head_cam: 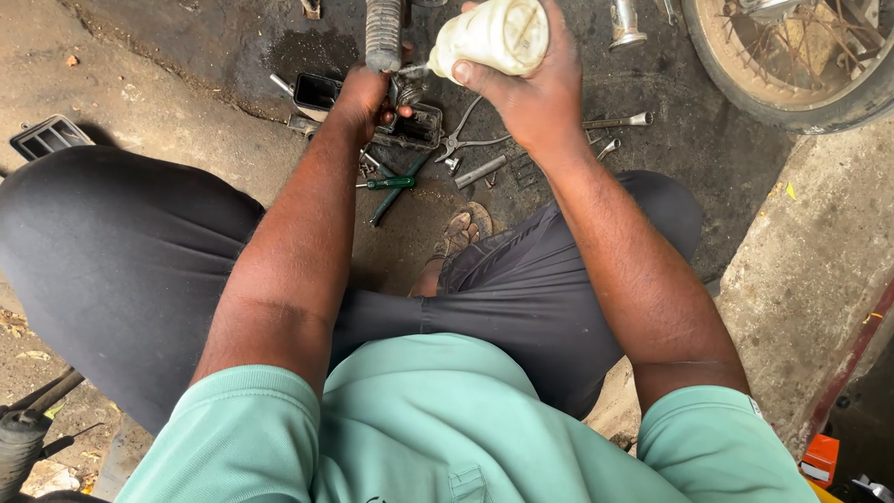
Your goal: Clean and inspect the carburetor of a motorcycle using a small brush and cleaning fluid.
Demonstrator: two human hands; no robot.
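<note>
Head view: a spoked wheel (801,65) is being shown at the upper right of the frame, well apart from the work. At top centre a ribbed rubber boot (383,33) on an upright tube is being steadied from below by the left hand (358,98), whose fingers are being wrapped closed around the metal part just under it. A cream plastic squeeze bottle (492,35) is being tilted sideways in the right hand (531,93), fingers pressed tight around its body, with the nozzle being aimed at the joint beside the left fingers. Below the hands, pliers (461,140), a green-handled screwdriver (389,183) and loose spanners (619,121) are being left scattered on the stained ground.

Too hard a squeeze is judged likely to send fluid over the left fingers, so that the grip is being made slippery and the tube could be dropped onto the tools. Overflow could also be spread onto the sandalled foot (458,233) lower down.
</note>
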